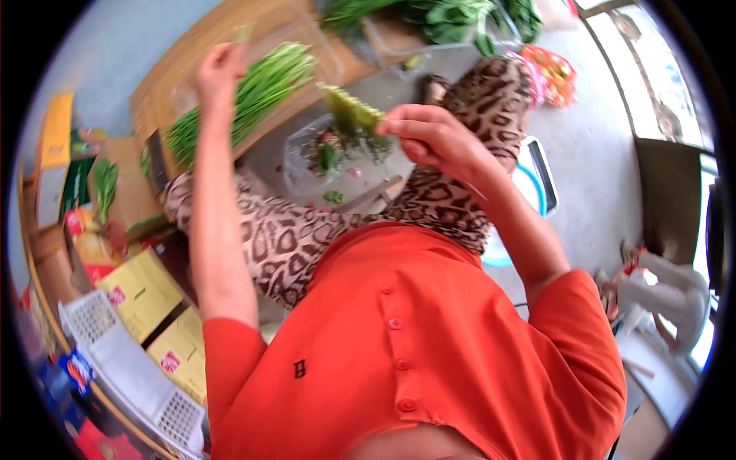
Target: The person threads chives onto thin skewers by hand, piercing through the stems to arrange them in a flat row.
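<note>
My left hand (220, 67) is raised over a wooden board, fingers pinched, with a small pale green piece (244, 32) at its tips. Under it lies a bundle of long thin green stalks (264, 88), partly covered by my wrist. My right hand (433, 136) pinches one end of a ragged yellow-green leafy strip (351, 109), whose exact kind I cannot make out. The strip hangs over a clear plastic bag (295, 165) on the floor. Leafy scraps (327, 153) lie in the bag.
Broad-leaved greens (448, 19) fill a clear tray at the top. A red net bag (553, 77) and a blue-rimmed basin (540, 188) are to the right. Yellow boxes (142, 291) and a white plastic basket (126, 360) stand at left. Patterned trouser legs (276, 245) flank the bag.
</note>
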Demonstrator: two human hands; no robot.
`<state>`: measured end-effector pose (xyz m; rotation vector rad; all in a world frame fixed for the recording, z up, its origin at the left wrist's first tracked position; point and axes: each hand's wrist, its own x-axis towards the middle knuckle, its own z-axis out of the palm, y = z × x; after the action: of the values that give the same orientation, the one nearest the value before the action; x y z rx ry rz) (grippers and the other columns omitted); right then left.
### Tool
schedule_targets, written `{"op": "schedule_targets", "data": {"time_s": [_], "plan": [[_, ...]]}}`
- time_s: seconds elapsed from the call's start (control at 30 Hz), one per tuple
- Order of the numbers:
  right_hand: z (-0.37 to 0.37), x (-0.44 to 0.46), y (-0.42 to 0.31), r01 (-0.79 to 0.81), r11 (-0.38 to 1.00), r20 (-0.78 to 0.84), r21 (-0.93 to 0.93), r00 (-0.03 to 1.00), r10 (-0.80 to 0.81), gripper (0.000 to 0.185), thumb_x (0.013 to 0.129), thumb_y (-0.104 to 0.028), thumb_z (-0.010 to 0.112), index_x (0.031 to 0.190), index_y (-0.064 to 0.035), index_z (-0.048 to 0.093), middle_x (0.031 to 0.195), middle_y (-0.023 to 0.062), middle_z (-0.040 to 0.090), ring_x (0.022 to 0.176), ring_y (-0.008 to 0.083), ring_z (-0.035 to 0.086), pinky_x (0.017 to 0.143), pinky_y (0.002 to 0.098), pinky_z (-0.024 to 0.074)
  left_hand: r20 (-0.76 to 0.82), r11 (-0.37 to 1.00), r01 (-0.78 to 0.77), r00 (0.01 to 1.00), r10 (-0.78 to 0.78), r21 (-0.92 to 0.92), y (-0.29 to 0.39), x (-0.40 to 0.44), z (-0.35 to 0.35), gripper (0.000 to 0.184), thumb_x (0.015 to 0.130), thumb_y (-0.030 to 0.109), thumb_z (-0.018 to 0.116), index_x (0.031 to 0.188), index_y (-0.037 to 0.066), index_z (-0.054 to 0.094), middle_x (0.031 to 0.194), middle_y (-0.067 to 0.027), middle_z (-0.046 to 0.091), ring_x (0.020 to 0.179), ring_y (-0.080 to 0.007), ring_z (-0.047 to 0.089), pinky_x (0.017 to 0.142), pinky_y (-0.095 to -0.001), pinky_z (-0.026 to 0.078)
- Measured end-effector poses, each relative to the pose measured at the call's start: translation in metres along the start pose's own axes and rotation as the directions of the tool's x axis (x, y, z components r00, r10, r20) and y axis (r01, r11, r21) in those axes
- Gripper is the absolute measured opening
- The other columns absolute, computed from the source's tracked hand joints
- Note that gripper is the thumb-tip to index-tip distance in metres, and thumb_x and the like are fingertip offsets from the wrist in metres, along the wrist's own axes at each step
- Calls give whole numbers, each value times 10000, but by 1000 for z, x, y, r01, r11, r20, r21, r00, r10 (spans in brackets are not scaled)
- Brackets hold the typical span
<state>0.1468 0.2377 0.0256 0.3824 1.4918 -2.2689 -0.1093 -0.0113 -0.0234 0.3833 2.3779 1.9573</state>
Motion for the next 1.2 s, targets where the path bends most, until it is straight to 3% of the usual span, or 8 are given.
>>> {"op": "schedule_targets", "data": {"time_s": [0.03,0.1,0.27,0.47,0.83,0.93,1.0,1.2], "plan": [[-1,0,2,18,1000,44,-2,999,-18,179,917,-163,537,960,-12,621,547,-47,409,431,36,302,395,197,209,16,981,14,1000,-11,-192,13,-3,-6,200,846,180,682,957,23,629,712,6,570,583,-58,508,518,-210,404],[1,5,5,20,999,86,41,996,-23,179,919,-160,541,956,0,613,533,-44,414,423,32,306,392,189,217,-5,945,-94,995,97,-313,47,-22,-11,225,842,82,673,1034,-2,591,819,-25,580,617,-79,528,525,-213,409],[7,4,13,9,997,109,78,994,-17,178,925,-161,544,949,2,610,514,-44,409,410,27,300,388,186,217,-9,911,-72,997,75,-406,98,-80,-21,187,888,39,592,1069,16,550,857,-38,561,690,-115,508,582,-242,395],[8,-2,29,-82,995,141,59,987,73,185,912,-179,562,926,-3,618,516,-30,420,426,40,326,403,206,227,48,787,-35,996,81,-615,111,-136,-37,158,933,170,558,975,21,527,875,-41,511,676,-118,431,585,-241,337],[10,-9,48,-167,984,186,54,970,155,166,923,-169,550,938,-17,618,528,-48,414,431,24,320,403,188,220,-32,830,-27,999,11,-557,91,-154,-53,142,938,153,544,1033,49,529,949,-39,526,722,-142,471,648,-290,380],[9,-7,53,-198,979,224,49,957,182,171,922,-172,550,943,-17,617,536,-48,418,433,22,323,402,184,225,-96,820,-46,995,-11,-571,95,-156,-59,119,933,120,540,1016,41,508,919,-45,477,760,-143,417,685,-283,352],[10,-5,53,-226,974,218,36,952,213,168,919,-174,552,952,-23,619,537,-51,411,435,21,327,398,180,226,-79,765,-76,996,33,-640,94,-158,-74,128,930,103,538,1039,44,504,903,-46,467,769,-144,402,705,-285,343],[-13,14,46,-217,975,141,-45,965,222,182,924,-193,541,965,-39,630,536,-57,403,438,22,300,401,184,207,-217,804,-151,976,27,-575,95,-166,-114,110,922,103,545,1012,40,540,907,-53,494,758,-154,419,688,-293,363]]}}
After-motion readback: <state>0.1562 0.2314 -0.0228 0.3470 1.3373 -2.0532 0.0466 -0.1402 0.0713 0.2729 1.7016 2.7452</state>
